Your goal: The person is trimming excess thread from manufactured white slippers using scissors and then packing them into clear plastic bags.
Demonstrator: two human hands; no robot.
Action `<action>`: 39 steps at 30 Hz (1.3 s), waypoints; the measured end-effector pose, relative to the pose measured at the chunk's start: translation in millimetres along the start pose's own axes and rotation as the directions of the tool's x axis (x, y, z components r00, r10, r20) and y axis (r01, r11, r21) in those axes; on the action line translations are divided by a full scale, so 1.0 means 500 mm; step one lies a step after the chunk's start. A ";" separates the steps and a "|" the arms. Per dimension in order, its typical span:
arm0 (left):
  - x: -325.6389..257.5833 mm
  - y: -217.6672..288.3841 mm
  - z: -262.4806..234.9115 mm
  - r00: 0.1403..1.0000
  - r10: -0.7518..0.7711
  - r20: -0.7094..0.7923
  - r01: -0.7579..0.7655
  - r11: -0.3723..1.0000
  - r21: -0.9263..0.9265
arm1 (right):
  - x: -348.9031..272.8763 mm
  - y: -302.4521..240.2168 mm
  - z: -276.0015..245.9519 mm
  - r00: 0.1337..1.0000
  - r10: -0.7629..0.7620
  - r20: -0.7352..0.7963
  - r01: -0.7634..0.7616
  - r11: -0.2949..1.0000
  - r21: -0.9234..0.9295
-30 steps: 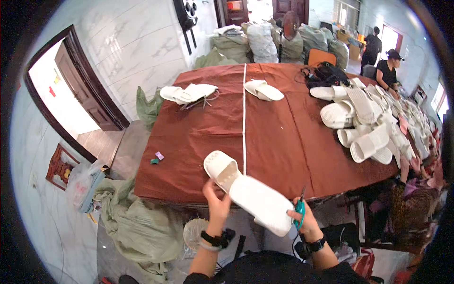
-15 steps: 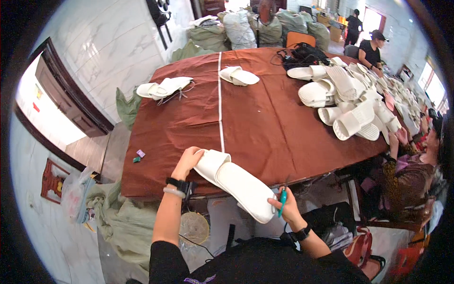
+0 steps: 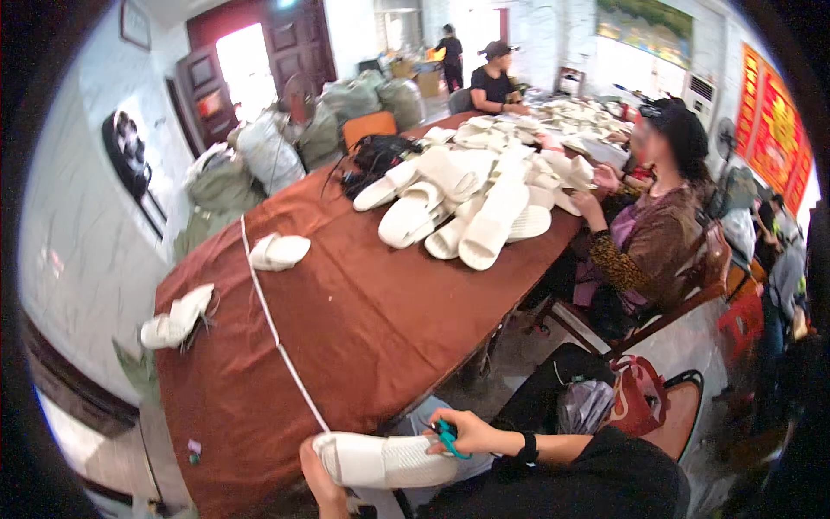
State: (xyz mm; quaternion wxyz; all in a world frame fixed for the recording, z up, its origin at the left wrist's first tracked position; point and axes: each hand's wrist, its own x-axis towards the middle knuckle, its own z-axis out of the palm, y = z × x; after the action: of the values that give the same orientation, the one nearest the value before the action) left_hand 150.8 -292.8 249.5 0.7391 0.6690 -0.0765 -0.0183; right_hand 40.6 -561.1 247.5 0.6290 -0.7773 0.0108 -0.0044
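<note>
I see the white slipper (image 3: 385, 460) held level off the near edge of the bench (image 3: 363, 329), my left hand (image 3: 318, 471) gripping its heel end, my right hand (image 3: 462, 432) closed on its toe end with teal snips (image 3: 445, 435), I think. The blades could nick the sole or a finger. Brown cloth covers the bench; a slipper heap (image 3: 471, 195) lies far right, sacks (image 3: 268, 156) beyond.

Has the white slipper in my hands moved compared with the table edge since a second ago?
Yes. The white slipper sat over the brown table's near edge, slanted; now it lies level, lower, just off that edge, between left hand and right hand.
</note>
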 end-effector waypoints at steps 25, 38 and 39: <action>-0.080 0.066 0.015 0.990 -0.025 -0.138 0.031 0.999 0.040 | 0.027 -0.034 -0.032 0.947 0.100 0.307 -0.079 0.994 -0.080; -0.047 0.134 0.055 0.996 0.046 0.075 -0.031 0.980 -0.194 | 0.082 0.015 -0.177 0.989 0.057 0.138 -0.133 0.757 0.640; -0.045 0.135 0.045 0.999 0.035 0.029 -0.030 0.989 -0.146 | 0.106 -0.070 -0.222 0.995 -0.089 -0.038 0.095 0.821 0.563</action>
State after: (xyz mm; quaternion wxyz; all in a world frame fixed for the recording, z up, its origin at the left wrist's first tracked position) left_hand 120.5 -304.9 316.3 0.7849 0.6114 -0.0975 -0.0224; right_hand 91.5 -663.4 304.3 0.8296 -0.5562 -0.0252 -0.0416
